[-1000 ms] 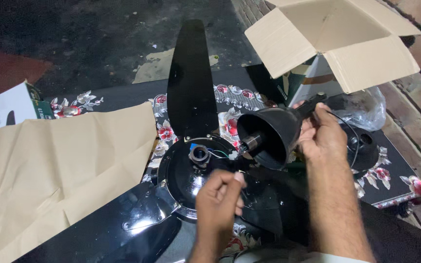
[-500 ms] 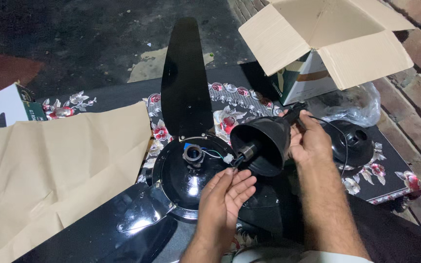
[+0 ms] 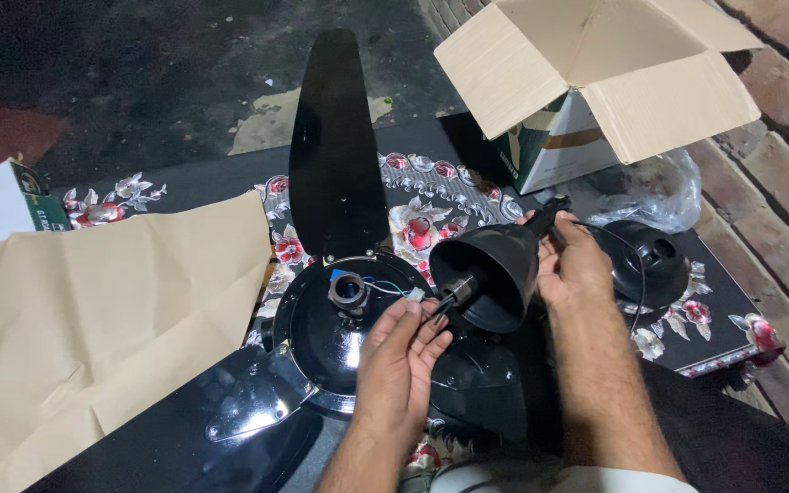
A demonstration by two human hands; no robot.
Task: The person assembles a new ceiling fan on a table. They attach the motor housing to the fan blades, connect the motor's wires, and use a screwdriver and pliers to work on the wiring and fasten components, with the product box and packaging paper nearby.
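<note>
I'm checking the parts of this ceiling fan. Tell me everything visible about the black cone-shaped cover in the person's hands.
The black cone-shaped cover is a glossy, bell-like shell, likely plastic or painted metal. It lies tilted on its side, wide mouth facing the camera, above the fan motor. A rod with a metal tip sticks out of the mouth. The right hand grips its outer wall; the left hand touches the rod's tip.

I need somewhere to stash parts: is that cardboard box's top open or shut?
Open: the cardboard box has its flaps spread outward.
</note>
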